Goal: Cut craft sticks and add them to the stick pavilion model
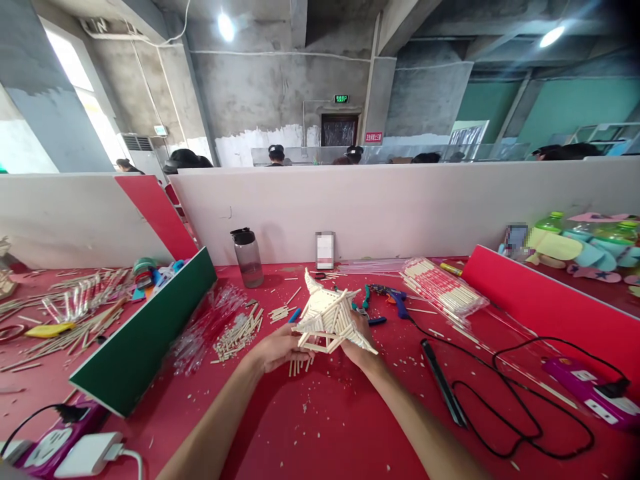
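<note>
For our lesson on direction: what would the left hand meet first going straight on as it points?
The left hand would likely first meet the stick model, which it seems to touch; depth is unclear.

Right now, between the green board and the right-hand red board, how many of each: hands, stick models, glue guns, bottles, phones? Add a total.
Left hand and right hand: 2
Stick model: 1
Glue gun: 1
Bottle: 1
Phone: 1
Total: 6

The red table (310, 440) carries short sticks (240, 335), a glue gun (399, 303) and a bottle (249, 260).
</note>
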`<control>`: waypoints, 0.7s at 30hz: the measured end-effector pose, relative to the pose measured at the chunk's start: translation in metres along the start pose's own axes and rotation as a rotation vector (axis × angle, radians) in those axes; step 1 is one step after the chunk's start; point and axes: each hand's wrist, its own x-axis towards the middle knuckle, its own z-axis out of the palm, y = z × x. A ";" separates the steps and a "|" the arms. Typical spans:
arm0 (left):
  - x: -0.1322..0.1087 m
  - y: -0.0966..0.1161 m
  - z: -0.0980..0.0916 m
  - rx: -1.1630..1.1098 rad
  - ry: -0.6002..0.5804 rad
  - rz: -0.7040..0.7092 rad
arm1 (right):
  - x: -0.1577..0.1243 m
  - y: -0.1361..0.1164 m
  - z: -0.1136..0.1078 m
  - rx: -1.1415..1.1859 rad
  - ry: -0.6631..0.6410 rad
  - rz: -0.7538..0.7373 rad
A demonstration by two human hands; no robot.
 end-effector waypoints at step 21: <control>0.016 -0.001 0.003 0.017 0.033 -0.053 | 0.005 -0.022 -0.003 0.031 -0.043 0.045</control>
